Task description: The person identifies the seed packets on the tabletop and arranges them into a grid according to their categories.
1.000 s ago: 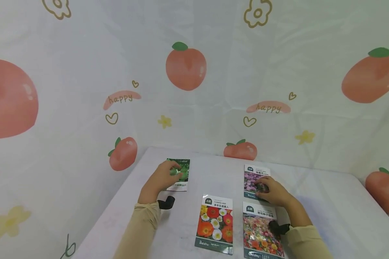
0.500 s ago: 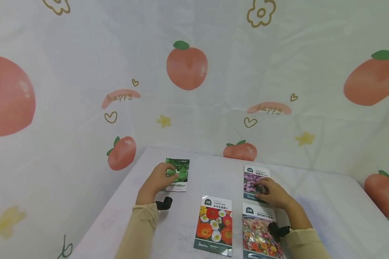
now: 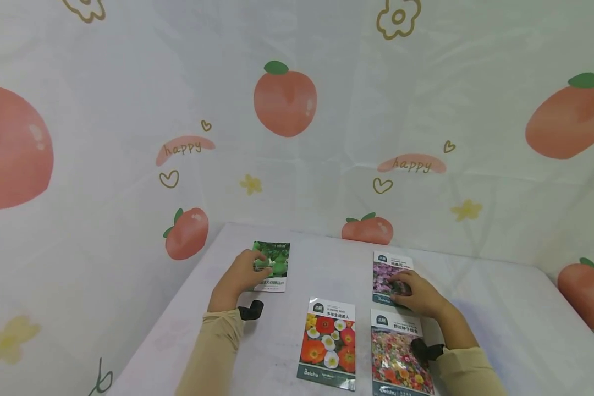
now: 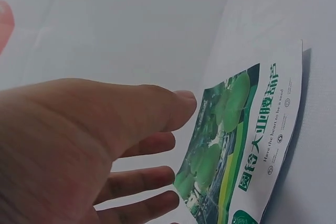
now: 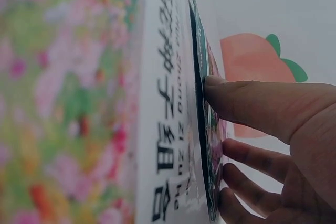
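Observation:
My left hand (image 3: 241, 275) is over the left edge of a green seed packet (image 3: 279, 267) printed with gourds, at the table's back left. In the left wrist view its thumb (image 4: 176, 109) and fingers are extended and spread apart, tips beside the packet (image 4: 210, 145). My right hand (image 3: 418, 294) rests its thumb and fingertips on a seed packet with purple flowers (image 3: 383, 275), its right side hidden under the hand. In the right wrist view this packet (image 5: 202, 103) is seen edge-on, the fingers fairly straight against its face. Both packets lie flat.
A poppy seed packet (image 3: 328, 344) lies at the front middle of the white table (image 3: 267, 346). Just in front of the purple packet is a mixed wildflower packet (image 3: 398, 357), under my right wrist. A white cloth wall (image 3: 317, 176) with fruit prints stands behind and to the left.
My left hand has shifted slightly left, showing more of the gourd packet. The right hand and the packets stay in place.

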### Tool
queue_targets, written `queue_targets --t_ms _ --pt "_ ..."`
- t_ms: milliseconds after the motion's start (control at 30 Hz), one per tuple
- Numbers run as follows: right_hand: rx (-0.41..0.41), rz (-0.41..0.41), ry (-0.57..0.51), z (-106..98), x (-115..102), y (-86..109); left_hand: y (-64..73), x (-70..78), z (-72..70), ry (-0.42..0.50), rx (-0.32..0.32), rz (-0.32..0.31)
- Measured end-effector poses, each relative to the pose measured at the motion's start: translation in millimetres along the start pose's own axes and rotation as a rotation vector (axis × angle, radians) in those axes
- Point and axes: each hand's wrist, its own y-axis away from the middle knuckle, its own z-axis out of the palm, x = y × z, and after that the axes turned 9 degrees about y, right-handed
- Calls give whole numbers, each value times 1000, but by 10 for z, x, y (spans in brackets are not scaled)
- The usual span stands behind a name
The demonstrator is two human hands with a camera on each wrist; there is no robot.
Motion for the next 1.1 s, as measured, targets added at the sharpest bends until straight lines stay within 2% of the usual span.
queue_targets --t_ms 300,533,767,1100 --pt "4 -10 3 0 18 6 -27 -22 58 -11 -6 14" --pt "-2 -4 0 -5 13 7 -45 -18 100 -62 -22 10" --pt "-2 -5 -5 -16 6 0 -46 -25 126 -119 -44 -21" --pt "-3 -7 1 10 27 -7 -12 18 133 -190 -66 -17"
